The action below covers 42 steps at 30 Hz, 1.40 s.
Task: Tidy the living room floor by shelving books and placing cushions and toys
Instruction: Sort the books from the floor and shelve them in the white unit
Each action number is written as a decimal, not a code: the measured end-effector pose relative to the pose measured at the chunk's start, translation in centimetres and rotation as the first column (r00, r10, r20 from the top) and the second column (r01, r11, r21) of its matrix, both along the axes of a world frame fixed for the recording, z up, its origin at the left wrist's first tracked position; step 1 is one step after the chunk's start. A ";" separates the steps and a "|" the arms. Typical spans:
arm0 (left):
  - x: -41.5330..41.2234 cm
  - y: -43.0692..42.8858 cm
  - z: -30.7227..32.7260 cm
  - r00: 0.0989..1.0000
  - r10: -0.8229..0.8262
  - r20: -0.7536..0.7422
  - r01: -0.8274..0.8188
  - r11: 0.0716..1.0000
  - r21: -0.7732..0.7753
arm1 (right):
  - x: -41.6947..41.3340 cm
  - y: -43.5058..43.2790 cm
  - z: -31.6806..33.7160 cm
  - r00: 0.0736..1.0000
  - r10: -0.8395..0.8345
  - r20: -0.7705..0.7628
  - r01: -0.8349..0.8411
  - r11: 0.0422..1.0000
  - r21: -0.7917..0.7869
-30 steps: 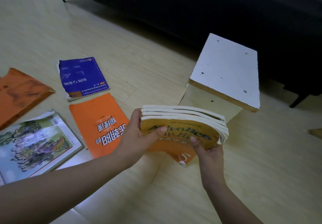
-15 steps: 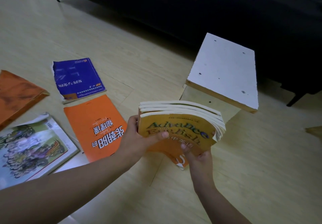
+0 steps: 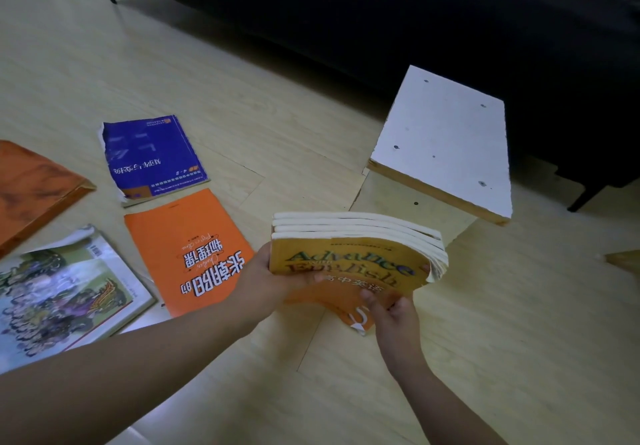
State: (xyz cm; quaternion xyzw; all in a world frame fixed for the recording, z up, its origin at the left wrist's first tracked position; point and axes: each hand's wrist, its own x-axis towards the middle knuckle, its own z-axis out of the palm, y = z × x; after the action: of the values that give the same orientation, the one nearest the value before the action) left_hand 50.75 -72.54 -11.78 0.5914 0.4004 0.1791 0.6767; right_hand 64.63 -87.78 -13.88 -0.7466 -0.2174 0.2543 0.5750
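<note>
**Inspector:** What is held, and where?

**Assessor:** A stack (image 3: 356, 247) of about 4 soft-cover books is held on edge, page edges up. It is just in front of the shelf (image 3: 443, 146) and clear of the floor (image 3: 519, 340). The left hand (image 3: 273, 282) is clamped on the stack's left end, with the thumb laid across the yellow front cover and the fingers hidden behind. The right hand (image 3: 391, 309) is curled on the lower right of that cover. It is judged to be gripping from beneath, though its fingertips are partly hidden.

**Inspector:** Defects?

**Assessor:** 2 are noted. The corners at the stack's right end are fanned and not flush. The front cover is seen sagging below the hands.

**Inspector:** How is the step to be done well?

**Assessor:** The stack should be squared first, with the edges tapped level and the loose cover drawn up. Pressure should be applied from both ends so that no middle book slips. The shelf's opening is not shown in this view and should be found before the stack is brought in. The stack should be entered upright and let go only once it is borne by the shelf.

**Inspector:** Work outstanding?

**Assessor:** 4 items are seen lying flat, well left of the shelf: a blue book (image 3: 152, 157), an orange book (image 3: 187, 250), a picture book (image 3: 62, 288) and a brown item (image 3: 31, 191) whose kind cannot be told. No cushions or toys are in view.
</note>
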 end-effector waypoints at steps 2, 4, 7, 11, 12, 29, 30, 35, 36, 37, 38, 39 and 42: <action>-0.3 -0.1 0.5 1.000 -0.010 -0.014 0.011 0.996 0.085 | 0.1 0.1 0.2 1.000 -0.007 0.017 0.007 1.000 -0.005; -0.8 0.0 0.6 0.999 -0.016 -0.034 0.022 0.979 0.200 | 0.0 0.1 0.3 0.999 -0.023 0.026 0.023 1.000 -0.003; -2.1 0.3 1.5 0.984 -0.068 -0.166 0.130 0.909 0.396 | -0.1 -0.7 0.2 0.998 -0.013 0.053 0.015 0.999 -0.039; -3.2 -0.4 2.6 0.914 -0.179 -0.364 0.348 0.808 0.475 | 0.4 -3.1 0.5 0.997 0.012 0.071 -0.005 0.995 -0.103; -3.0 -0.9 2.9 0.894 -0.204 -0.400 0.395 0.780 0.485 | 0.7 -3.9 0.7 0.998 -0.002 0.061 0.009 0.994 -0.113; 10.2 -10.1 11.4 0.764 -0.340 -0.548 0.628 0.586 0.512 | 10.3 -15.9 6.5 0.976 -0.216 -0.002 0.215 0.973 -0.080; 11.2 -10.7 11.7 0.770 -0.342 -0.539 0.621 0.596 0.509 | 11.2 -16.4 6.8 0.973 -0.232 -0.003 0.231 0.970 -0.070; 17.7 -14.1 14.1 0.778 -0.351 -0.521 0.613 0.603 0.510 | 16.5 -19.4 9.1 0.952 -0.297 -0.076 0.299 0.954 0.021; 19.0 -14.9 14.6 0.782 -0.351 -0.515 0.609 0.605 0.513 | 17.6 -20.1 9.8 0.943 -0.322 -0.087 0.326 0.945 0.037; 20.2 -15.7 15.2 0.788 -0.353 -0.504 0.603 0.607 0.517 | 18.6 -20.8 10.5 0.934 -0.344 -0.094 0.350 0.935 0.052; 22.0 -16.8 15.8 0.792 -0.360 -0.494 0.600 0.611 0.517 | 19.9 -21.9 11.3 0.922 -0.373 -0.102 0.381 0.922 0.069; 23.4 -17.6 16.3 0.795 -0.361 -0.488 0.596 0.612 0.520 | 21.0 -22.6 11.9 0.910 -0.401 -0.104 0.410 0.908 0.090; 27.4 -19.5 18.0 0.797 -0.364 -0.481 0.598 0.582 0.551 | 24.0 -24.0 13.2 0.875 -0.476 -0.083 0.483 0.866 0.127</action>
State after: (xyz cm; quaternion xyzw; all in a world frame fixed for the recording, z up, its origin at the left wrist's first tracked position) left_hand 78.14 -92.01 6.23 0.9034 0.2306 0.0221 0.3610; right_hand 88.67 -111.80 -0.65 -0.7273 -0.0288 0.1055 0.6775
